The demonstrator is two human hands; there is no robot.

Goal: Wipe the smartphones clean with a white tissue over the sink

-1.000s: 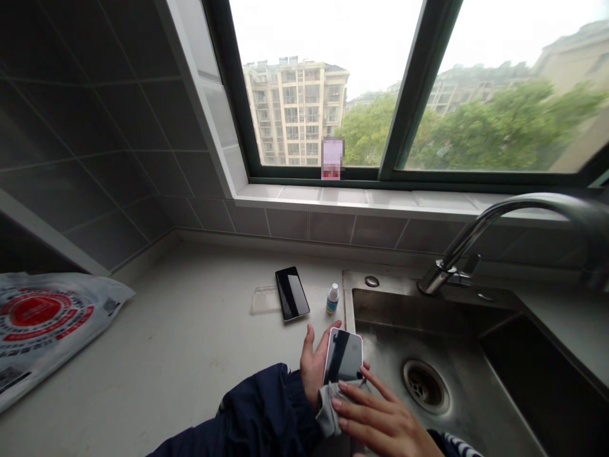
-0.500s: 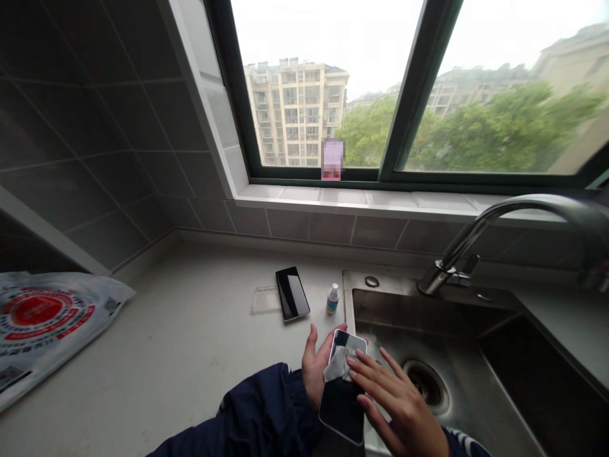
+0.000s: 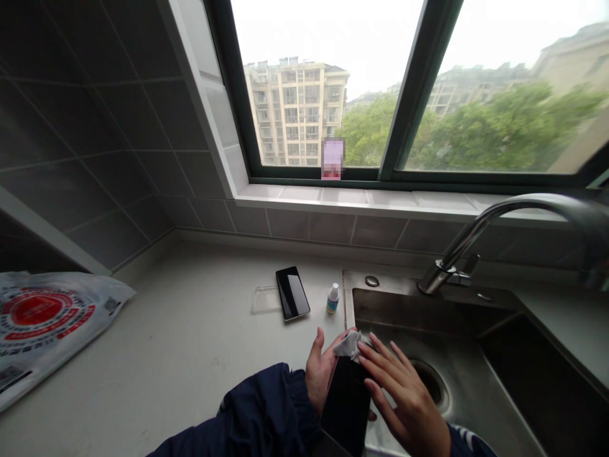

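Observation:
My left hand (image 3: 320,371) grips a black phone (image 3: 346,406) by its left edge, screen up, over the near rim of the sink. My right hand (image 3: 402,397) lies with fingers stretched flat on the phone and presses a small grey cloth (image 3: 349,344) against its top end. A second black phone (image 3: 292,292) rests on the counter beyond, partly over a clear phone case (image 3: 265,299). A small dropper bottle (image 3: 333,298) stands beside it at the sink's edge.
A steel sink (image 3: 457,330) with a drain (image 3: 428,377) fills the right side, and a curved faucet (image 3: 504,222) reaches over it. A printed white plastic bag (image 3: 42,324) lies on the pale counter (image 3: 190,355) at far left. Grey tiled walls and a window ledge (image 3: 356,197) stand behind.
My right hand has slid the grey cloth up the phone from its lower end to its top end. The left hand has lowered and tilted the phone flatter.

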